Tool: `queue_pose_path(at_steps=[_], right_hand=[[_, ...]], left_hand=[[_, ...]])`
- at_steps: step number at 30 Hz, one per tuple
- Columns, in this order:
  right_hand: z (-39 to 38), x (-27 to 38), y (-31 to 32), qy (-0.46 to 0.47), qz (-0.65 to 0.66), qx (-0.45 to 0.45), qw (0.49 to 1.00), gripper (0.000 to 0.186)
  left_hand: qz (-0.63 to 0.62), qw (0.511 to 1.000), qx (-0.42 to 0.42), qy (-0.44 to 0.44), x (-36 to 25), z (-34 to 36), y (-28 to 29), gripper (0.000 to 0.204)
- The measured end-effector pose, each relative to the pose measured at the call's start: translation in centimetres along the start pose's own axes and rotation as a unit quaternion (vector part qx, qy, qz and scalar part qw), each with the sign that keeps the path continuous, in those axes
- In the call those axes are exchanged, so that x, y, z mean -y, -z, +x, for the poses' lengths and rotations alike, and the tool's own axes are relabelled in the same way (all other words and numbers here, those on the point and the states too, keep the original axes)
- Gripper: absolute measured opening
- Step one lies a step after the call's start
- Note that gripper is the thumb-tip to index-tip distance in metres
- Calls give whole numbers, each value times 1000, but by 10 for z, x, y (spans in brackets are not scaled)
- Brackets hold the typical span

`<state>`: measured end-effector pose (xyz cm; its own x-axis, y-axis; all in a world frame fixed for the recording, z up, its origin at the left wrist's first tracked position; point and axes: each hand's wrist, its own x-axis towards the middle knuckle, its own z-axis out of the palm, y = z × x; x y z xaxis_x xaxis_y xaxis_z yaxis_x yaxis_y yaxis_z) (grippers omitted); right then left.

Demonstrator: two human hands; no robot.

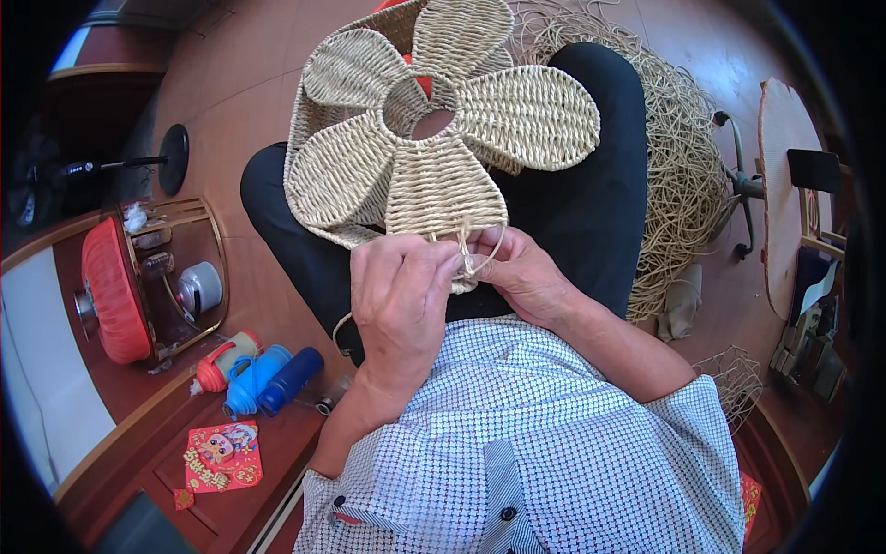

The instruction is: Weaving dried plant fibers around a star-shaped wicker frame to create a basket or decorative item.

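Observation:
A woven straw-coloured piece (526, 115), with flat petals round an open centre and a frame behind, rests across my lap. At its lower edge, below the bottom petal, loose pale cord (466, 247) hangs in a small loop. My left hand (395, 300) is closed, fingertips pinched on the cord at that edge; some fingertips are hidden behind its knuckles. My right hand (521, 277) pinches the same cord just to the right, thumb and forefinger together near the knot. The two hands almost touch.
A big heap of loose cord (674, 212) lies right of my knee, near a round board (775, 203) and a metal stand. At left are a wooden rack (217, 240), a red padded object (111, 286), flasks and bottles (291, 379), a black pedestal (173, 159) and red paper decorations (223, 457).

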<state>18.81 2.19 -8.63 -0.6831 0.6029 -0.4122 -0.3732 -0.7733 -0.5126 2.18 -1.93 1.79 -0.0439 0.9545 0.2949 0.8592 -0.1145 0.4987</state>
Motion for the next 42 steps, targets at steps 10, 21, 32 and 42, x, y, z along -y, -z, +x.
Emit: queue_pose_path(at_steps=[10, 21, 32, 42], right_hand=[[-3, 1, 0, -18, -27, -16, 999, 46], [-3, -2, -2, -11, 33, -37, 999, 29], [-46, 13, -20, -5, 100, -197, 975, 17], [-84, 4, -8, 76, -213, -128, 966, 19]], left_hand=[[-3, 994, 90, 56, -3, 6, 4, 11], [-67, 988, 140, 25, 14, 6, 24, 21], [-8, 982, 181, 48, 7, -7, 32, 42], [-5, 986, 167, 0, 14, -2, 24, 31]])
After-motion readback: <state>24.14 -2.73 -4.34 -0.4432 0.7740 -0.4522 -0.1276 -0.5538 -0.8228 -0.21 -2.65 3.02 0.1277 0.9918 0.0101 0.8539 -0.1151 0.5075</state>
